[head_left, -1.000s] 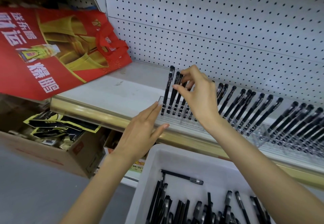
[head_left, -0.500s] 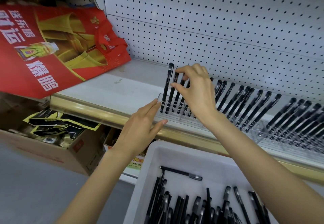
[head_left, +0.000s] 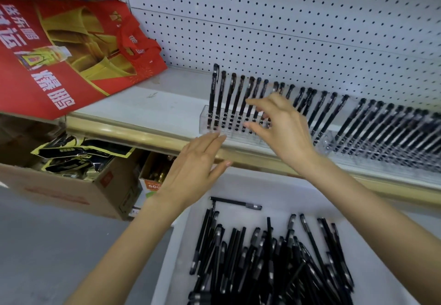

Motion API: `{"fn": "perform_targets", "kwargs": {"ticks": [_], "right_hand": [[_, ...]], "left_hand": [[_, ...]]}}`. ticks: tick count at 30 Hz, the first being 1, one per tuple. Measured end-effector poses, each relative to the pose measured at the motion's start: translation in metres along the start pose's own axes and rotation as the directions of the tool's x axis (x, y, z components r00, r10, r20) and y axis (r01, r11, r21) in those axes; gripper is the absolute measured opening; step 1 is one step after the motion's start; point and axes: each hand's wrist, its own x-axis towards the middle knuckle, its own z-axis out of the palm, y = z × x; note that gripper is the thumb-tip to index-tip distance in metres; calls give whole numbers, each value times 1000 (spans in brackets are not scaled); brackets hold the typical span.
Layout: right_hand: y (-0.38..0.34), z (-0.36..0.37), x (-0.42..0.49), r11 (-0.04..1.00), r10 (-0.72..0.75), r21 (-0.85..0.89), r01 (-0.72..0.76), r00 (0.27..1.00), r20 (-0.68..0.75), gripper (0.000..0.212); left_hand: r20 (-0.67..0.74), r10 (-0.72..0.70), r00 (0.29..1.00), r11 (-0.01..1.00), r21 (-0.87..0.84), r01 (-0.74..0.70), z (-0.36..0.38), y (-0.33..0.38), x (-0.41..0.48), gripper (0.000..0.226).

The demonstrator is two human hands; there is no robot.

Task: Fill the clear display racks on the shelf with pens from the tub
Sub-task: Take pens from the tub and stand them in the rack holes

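Nearest is the white tub (head_left: 310, 195), with a loose heap of black pens (head_left: 262, 261) lying in all directions in it, and one single pen (head_left: 236, 202) lying apart at its far edge. Above the tub, the left hand (head_left: 195, 164) is flat with straight fingers, its tips at the near left corner of the clear rack (head_left: 205, 123) – touching it or just beside it. The right hand (head_left: 286, 133) hovers in front of the rack with thumb and fingers spread and slightly curved. It is blurred, so I say only that it seems to hold no pen.

The rack stands on the shelf (head_left: 148, 106), and its far row is filled with standing pens (head_left: 235, 94), while many near holes look empty. Farther right, a second rack (head_left: 334, 142) is already dense with pens.

In my judgement the step now is to fetch more pens. It is better to take a few that lie parallel, caps to one side, and to lower each tip first into a near hole – the left hand bracing the rack, so the light plastic does not slide.
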Motion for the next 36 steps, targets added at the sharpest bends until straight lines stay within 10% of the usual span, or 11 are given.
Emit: {"fn": "perform_targets", "kwargs": {"ticks": [9, 14, 25, 36], "right_hand": [[29, -14, -134, 979, 38, -201, 36, 935, 352, 46], [36, -5, -202, 932, 346, -107, -345, 770, 536, 58], [43, 2, -293, 462, 687, 96, -882, 424, 590, 50], [50, 16, -288, 381, 708, 46, -924, 323, 628, 49]], "left_hand": [[296, 80, 952, 996, 12, -88, 54, 51, -47, 58], [432, -44, 901, 995, 96, 2, 86, 64, -70, 47], [549, -252, 797, 967, 119, 223, 128, 86, -101, 58], [599, -355, 718, 899, 8, 438, 143, 93, -102, 32]]}}
